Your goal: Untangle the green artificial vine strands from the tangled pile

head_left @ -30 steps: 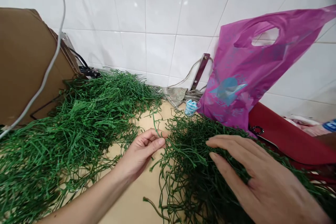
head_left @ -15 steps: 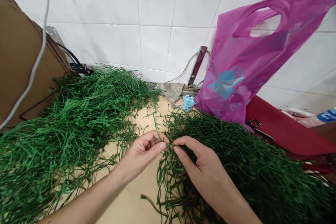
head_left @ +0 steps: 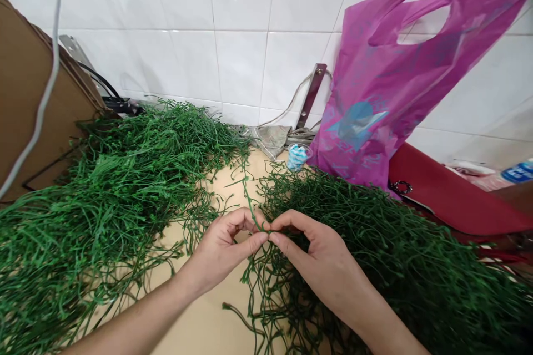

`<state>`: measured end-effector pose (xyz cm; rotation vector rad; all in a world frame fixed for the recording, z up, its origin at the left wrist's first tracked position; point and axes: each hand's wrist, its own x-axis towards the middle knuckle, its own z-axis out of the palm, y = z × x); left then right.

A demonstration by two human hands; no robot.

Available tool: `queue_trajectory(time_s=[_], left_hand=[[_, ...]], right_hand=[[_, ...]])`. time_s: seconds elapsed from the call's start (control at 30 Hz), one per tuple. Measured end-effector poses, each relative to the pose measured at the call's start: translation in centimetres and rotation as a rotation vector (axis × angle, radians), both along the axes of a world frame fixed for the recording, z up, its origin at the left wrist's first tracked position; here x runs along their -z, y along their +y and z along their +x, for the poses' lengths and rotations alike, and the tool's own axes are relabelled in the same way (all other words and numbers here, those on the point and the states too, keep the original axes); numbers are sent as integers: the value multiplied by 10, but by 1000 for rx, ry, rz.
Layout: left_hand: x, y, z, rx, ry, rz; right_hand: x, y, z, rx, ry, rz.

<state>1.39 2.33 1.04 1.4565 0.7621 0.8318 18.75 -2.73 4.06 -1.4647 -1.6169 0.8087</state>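
Rightward, purple bag (head_left: pixel 362 89) behind green heap (head_left: pixel 387 238)

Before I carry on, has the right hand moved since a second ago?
Yes. The right hand has moved left: its fingertips were right of the cup of blue-and-white pieces and are now left of it, close to the left hand.
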Motion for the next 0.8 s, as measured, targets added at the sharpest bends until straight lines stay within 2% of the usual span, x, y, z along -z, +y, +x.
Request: queue_trajectory(time_s=[0.13, 0.27, 0.47, 0.57, 0.7, 0.8], left_hand=[[0, -1, 1, -16, -15, -23], [0, -1, 2, -90, -2, -7], [0, -1, 3, -28, -38, -12], [0, -5, 3, -9, -34, -7], [-5, -12, 2, -43, 121, 169], [-8, -13, 2, -66, 205, 312]], right_hand=[[2, -2, 1, -5, -160, 152], [1, -7, -5, -12, -360, 303], [3, -6, -6, -14, -350, 243], [3, -4, -3, -46, -331, 262], [5, -3, -7, -14, -351, 422], [9, -6, -14, 33, -572, 588]])
